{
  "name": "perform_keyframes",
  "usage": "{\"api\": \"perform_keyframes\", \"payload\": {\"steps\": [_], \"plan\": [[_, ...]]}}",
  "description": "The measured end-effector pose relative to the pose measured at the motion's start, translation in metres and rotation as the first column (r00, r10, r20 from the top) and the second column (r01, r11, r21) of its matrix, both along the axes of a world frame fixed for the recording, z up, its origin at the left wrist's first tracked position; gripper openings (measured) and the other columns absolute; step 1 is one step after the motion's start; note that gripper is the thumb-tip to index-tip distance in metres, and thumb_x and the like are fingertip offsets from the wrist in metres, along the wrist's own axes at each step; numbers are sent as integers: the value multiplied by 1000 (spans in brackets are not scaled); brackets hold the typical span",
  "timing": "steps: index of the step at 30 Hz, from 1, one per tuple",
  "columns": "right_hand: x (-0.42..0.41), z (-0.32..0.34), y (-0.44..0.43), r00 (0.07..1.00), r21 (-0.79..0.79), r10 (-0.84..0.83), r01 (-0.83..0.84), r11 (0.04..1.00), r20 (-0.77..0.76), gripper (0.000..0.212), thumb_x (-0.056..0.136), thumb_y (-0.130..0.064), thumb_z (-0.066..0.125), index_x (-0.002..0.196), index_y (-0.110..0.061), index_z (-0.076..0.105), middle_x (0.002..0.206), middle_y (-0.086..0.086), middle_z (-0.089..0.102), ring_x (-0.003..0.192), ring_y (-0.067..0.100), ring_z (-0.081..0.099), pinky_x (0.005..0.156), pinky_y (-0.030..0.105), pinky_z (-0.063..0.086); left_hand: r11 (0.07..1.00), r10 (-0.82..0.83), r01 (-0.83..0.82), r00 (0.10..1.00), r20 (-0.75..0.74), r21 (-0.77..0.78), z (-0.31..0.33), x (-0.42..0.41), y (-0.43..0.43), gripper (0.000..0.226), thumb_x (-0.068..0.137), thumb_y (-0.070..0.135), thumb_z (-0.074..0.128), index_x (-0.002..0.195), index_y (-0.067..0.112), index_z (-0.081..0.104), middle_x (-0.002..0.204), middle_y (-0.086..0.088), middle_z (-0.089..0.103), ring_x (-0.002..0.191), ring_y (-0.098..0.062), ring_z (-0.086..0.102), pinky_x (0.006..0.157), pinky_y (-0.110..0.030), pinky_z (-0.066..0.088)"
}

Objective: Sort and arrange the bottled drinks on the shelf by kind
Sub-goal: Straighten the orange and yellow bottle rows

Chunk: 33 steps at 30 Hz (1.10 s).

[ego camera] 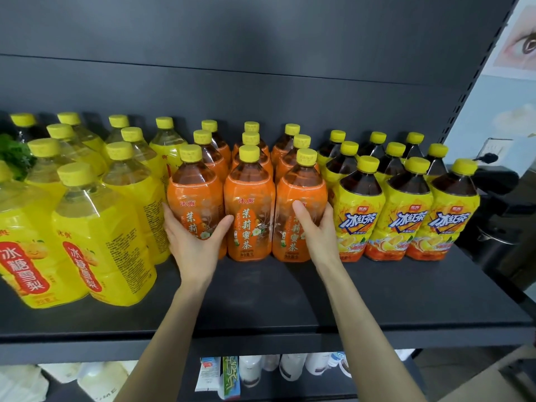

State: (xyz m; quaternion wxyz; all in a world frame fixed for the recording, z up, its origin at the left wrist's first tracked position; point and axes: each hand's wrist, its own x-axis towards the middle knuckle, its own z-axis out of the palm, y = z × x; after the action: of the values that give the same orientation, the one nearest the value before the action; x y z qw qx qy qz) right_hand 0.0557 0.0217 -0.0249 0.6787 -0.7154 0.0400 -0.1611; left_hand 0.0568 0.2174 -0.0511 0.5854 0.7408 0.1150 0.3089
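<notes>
Three kinds of yellow-capped bottles stand on the dark shelf (261, 303). Yellow-labelled pear drinks (98, 242) fill the left. Orange-labelled jasmine tea bottles stand in three rows in the middle. Yellow iced tea bottles (400, 216) with dark liquid fill the right. My left hand (194, 242) grips the front left orange bottle (194, 192), fingers round its left side, thumb on its right. My right hand (316, 227) grips the front right orange bottle (301, 195), thumb on the label, fingers round its right side. The front middle orange bottle (249, 210) stands between them, untouched.
A lower shelf holds white bottles (290, 369) and cartons (229, 375). Green leaves (14, 155) show at the far left. A dark machine (499, 204) stands right of the shelf. The shelf's back panel (232, 82) rises behind the bottles.
</notes>
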Motion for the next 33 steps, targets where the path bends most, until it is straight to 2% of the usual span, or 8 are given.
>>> {"api": "perform_keyframes", "payload": {"steps": [4,10,17,26,29,33], "plan": [[6,3,-2,999,77,29,-28,997,-20,87,61,-65,67,138,-35,39,114,-22,57,102,-1,58,67,13,48,1000,12,-12,1000,9,9,-1,2,-3,124,53,67,72,150,21,10,154,-7,24,142,-25,25,113,-55,28],[13,2,-6,998,96,57,-53,994,-39,91,55,-67,73,136,-36,43,117,-15,61,104,4,60,71,20,49,1000,26,-26,1000,3,16,-5,6,-3,127,50,70,71,150,24,8,154,-6,21,143,-24,22,113,-54,27],[14,0,-3,999,97,33,-30,995,-32,84,53,-67,70,128,-38,47,110,-20,61,96,-2,60,56,8,48,999,35,-35,999,12,10,-8,9,-3,124,52,66,72,150,24,9,154,-7,22,142,-24,23,113,-54,27],[14,0,-1,998,92,27,-22,995,-48,72,55,-65,70,119,-42,48,106,-21,62,93,-3,61,54,7,48,1000,23,-23,1000,19,3,-9,10,-2,121,54,62,74,150,24,9,153,-6,22,142,-24,23,113,-54,28],[14,-1,-1,998,70,31,-26,997,-57,72,52,-69,69,117,-44,48,106,-21,62,92,-3,62,57,10,49,1000,21,-21,1000,14,7,-10,11,-1,122,55,63,73,150,25,7,154,-6,20,143,-25,22,112,-56,28],[15,-3,-1,998,89,40,-35,995,-56,61,54,-66,72,109,-47,52,104,-21,65,88,-6,65,59,10,51,1000,24,-24,999,30,3,-10,11,-2,122,55,65,72,150,24,8,154,-6,21,142,-24,23,112,-55,28]]}}
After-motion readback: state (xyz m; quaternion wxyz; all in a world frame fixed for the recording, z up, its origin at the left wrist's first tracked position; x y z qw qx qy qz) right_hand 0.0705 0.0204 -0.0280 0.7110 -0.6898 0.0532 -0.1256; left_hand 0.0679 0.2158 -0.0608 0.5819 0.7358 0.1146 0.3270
